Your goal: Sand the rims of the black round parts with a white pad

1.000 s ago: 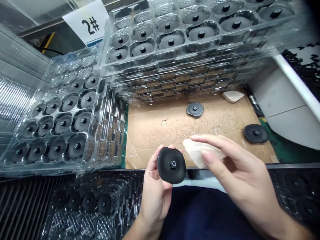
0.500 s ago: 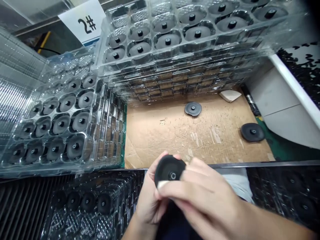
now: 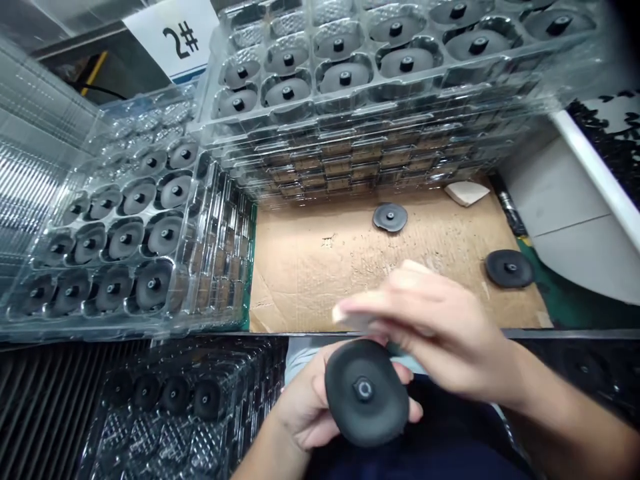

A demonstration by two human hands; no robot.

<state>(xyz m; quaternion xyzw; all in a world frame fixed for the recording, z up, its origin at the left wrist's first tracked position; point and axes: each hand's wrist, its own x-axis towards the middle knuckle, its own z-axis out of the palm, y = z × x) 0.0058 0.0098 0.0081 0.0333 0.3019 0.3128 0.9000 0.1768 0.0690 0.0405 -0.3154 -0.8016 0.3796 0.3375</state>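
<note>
My left hand (image 3: 313,407) grips a black rounded disc (image 3: 367,417) by its rim, fingers wrapped behind it. The disc's face is turned up toward me, with a short hollow stem at its centre. Above and to the right of it, my right hand (image 3: 435,327) is closed and apart from the disc. A small whitish piece (image 3: 340,313) shows at its fingertips, blurred and mostly covered. Two similar discs lie on the cardboard (image 3: 300,280): one dark grey disc (image 3: 390,218) near the middle and one black disc (image 3: 510,268) at the right.
Clear plastic trays (image 3: 320,117) of discs are stacked behind the cardboard, another tray stack (image 3: 185,267) at left. A white wedge (image 3: 467,193) lies at the back right, near a white bin wall (image 3: 575,193) and small black parts (image 3: 607,143). Lower left sits a dark tray (image 3: 165,427).
My right hand has lifted off the disc, moving up and right with the whitish piece. My left hand has brought the disc lower and nearer to me, its face now uncovered.
</note>
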